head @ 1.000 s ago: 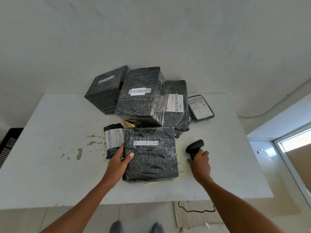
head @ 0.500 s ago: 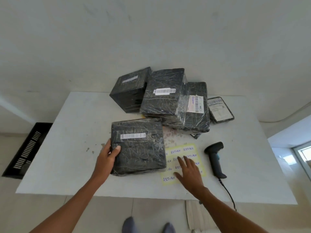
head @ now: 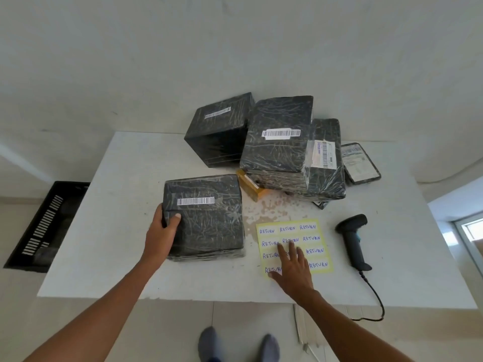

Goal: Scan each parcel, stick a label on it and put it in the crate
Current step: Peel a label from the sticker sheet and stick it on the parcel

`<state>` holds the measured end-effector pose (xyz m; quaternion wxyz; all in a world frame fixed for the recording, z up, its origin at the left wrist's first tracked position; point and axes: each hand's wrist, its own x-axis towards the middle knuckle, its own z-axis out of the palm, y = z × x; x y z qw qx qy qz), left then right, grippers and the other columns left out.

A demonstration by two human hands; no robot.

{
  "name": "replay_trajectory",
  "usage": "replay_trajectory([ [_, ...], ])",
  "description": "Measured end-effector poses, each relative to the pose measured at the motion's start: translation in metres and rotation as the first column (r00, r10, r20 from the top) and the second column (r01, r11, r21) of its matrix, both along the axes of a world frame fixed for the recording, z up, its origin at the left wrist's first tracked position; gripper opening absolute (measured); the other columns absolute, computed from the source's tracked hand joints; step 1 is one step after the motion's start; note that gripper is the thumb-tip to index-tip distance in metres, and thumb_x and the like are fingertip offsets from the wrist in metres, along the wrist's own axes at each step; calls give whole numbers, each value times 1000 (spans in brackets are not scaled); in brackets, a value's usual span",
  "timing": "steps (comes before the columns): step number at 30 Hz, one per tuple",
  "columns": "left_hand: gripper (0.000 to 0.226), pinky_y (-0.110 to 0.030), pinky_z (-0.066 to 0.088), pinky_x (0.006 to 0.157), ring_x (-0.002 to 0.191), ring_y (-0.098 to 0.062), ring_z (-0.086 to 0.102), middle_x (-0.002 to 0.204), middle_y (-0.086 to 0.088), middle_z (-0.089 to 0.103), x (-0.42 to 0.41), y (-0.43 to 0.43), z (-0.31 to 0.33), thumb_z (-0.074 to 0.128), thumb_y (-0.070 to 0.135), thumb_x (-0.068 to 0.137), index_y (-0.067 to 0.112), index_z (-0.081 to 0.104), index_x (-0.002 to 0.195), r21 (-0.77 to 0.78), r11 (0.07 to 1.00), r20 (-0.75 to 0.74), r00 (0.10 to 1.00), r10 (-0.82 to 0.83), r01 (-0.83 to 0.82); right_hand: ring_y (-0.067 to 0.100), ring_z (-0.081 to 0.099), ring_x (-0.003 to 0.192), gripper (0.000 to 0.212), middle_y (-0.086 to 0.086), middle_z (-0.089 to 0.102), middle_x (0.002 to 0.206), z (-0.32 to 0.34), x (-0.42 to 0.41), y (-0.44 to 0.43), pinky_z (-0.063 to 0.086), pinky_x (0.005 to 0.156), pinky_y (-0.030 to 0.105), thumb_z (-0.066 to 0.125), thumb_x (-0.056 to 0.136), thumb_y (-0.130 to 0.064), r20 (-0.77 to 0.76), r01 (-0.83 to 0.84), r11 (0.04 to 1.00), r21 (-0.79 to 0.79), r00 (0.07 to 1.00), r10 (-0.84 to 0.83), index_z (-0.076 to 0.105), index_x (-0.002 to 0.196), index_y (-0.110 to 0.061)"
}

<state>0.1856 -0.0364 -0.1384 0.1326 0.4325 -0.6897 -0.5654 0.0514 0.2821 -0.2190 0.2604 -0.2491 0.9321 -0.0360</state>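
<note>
Passage is left along the bench's [head: 112, 231] left side toward the crate [head: 44, 226]; rear right is blocked by stacked parcels [head: 277, 152] and scanner [head: 352, 239].

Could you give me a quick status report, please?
Left hand grips near parcel. Right hand rests on label sheet. Scanner lies apart; nothing in the way.

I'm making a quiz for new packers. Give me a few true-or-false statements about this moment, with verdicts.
1. The left hand grips the front parcel at its left edge. True.
2. The right hand holds the scanner. False: the scanner lies on the table, and the right hand's straight fingers touch the label sheet.
3. The stickers on the label sheet read RETURN. True.
4. The crate stands on the table. False: it sits on the floor, left of the table.
</note>
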Motion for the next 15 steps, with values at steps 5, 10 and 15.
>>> replay_trajectory([
  [5, 61, -49, 27, 119, 148, -29, 26, 159, -10, 30, -1, 28, 8, 49, 27, 102, 18, 22, 156, -431, 902, 91, 993, 77, -30, 34, 5, 152, 88, 12, -2, 166, 3, -1, 0, 16, 122, 45, 55, 92, -58, -9, 13, 1000, -1, 1000, -13, 9, 158, -25],
  [10, 39, -31, 38, 112, 129, -16, 49, 134, -5, 57, -19, 89, 18, 50, 4, 93, 13, 60, 130, -846, 434, -22, 791, -611, 311, 27, 9, 153, 74, 7, 9, 166, 11, -12, -3, 21, 121, 44, 53, 97, -47, -49, 26, 996, -82, 998, -30, 18, 157, -22],
  [15, 29, -25, 47, 100, 113, -7, 57, 121, 6, 62, -51, 179, -3, 43, 16, 101, 22, 61, 123, -341, 592, 95, 653, -752, 731, 24, 15, 152, 70, 5, 10, 166, 13, -25, -6, 32, 117, 44, 55, 99, -39, -12, 17, 997, -70, 1000, -18, 20, 156, -19],
])
